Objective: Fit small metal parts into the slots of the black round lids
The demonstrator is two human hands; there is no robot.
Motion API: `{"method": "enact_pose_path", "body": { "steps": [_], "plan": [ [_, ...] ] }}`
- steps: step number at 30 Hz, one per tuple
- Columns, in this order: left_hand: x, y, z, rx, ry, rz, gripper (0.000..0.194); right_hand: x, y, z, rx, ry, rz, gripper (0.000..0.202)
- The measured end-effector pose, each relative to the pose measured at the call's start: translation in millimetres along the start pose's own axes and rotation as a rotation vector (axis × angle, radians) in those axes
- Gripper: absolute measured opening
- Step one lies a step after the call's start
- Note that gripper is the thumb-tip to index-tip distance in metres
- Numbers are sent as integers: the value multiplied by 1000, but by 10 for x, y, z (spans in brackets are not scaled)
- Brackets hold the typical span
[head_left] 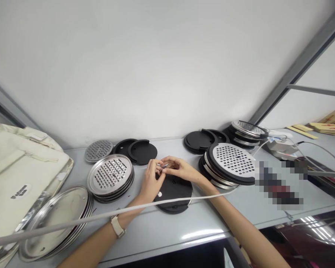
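Note:
My left hand and my right hand meet fingertip to fingertip above a black round disc. Both are pinched around something small and dark that I cannot make out. The disc lies on the grey shelf, with a white spot near its left side and a shiny metal rim showing at its right edge. To the left stands a stack of round metal grater plates. On the right, a perforated silver plate in a black rim tops another stack, close to my right forearm.
Plain metal discs are stacked at the front left beside a cream bag. Black round pieces and a grater plate lie behind. More black discs sit at back right. A white cable crosses over my left forearm.

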State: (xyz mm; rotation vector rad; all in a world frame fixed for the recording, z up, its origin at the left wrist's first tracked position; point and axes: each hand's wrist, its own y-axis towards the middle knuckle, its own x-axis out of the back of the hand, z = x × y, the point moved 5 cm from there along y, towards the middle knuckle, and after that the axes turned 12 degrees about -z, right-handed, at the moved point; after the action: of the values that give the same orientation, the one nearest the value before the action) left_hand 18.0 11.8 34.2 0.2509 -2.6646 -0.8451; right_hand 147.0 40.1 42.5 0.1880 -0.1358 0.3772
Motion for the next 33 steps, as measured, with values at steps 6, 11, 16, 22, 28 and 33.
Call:
{"method": "enact_pose_path", "body": {
  "steps": [6,11,16,22,28,33],
  "plan": [
    [13,-1,-11,-24,6,-21,10,106,34,-38,1,-23,-54,28],
    [58,29,-16,-16,-1,-77,8,200,52,-36,32,-175,-106,21],
    [81,40,-50,-47,33,-100,6,159,28,53,104,-238,-108,24],
    [84,33,-81,-65,54,-95,8,81,-10,97,111,-182,-6,26],
    [87,21,-120,-82,-6,-90,8,48,-25,125,116,-170,45,30],
    [95,17,-140,-87,-19,-89,8,37,-23,152,140,-167,36,26]
  ]
}}
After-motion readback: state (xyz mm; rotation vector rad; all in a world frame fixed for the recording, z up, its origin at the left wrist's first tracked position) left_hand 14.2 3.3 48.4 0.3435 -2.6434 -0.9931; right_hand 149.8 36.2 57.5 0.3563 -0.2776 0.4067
